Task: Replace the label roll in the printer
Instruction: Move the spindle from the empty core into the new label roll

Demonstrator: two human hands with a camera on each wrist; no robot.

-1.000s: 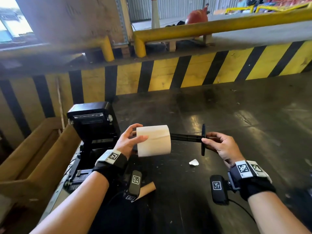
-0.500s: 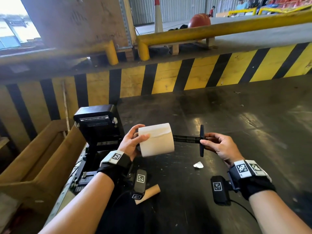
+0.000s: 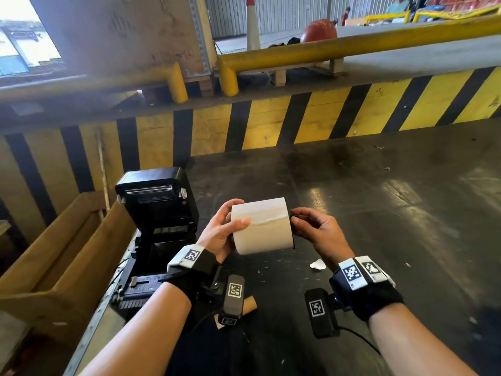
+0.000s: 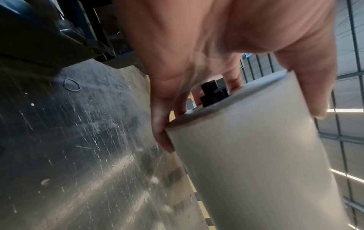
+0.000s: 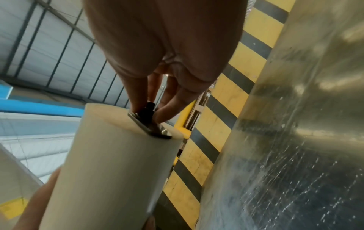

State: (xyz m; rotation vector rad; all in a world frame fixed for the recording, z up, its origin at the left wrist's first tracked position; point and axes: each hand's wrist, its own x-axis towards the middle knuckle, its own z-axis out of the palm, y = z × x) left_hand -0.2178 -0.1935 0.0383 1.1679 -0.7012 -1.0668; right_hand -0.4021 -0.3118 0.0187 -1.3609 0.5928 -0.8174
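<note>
While held above desk's near-left area: label roll [image 3: 262,226] gripped by left hand [image 3: 219,234], fingers curled round its left end. Right hand [image 3: 317,230] pinching black spindle [image 5: 146,111] stub at roll's right end. Cardboard core [image 3: 249,305] lying nearer. Printer [image 3: 157,213], lid up, at left edge.

Label roll [image 3: 261,226] off-white, plain. Spindle [image 4: 211,93] thru core blk. Printer [image 3: 157,210] blk. Tabletop [image 3: 379,213] dk grey/blk, scuffed. Barrier wall [image 3: 311,118] yellow w/ blk diagonal stripes. Rail [image 3: 352,44] yellow. Wristbands [image 3: 360,275] blk w/ b&w square markers. Cardboard core [image 3: 249,305] brown.
</note>
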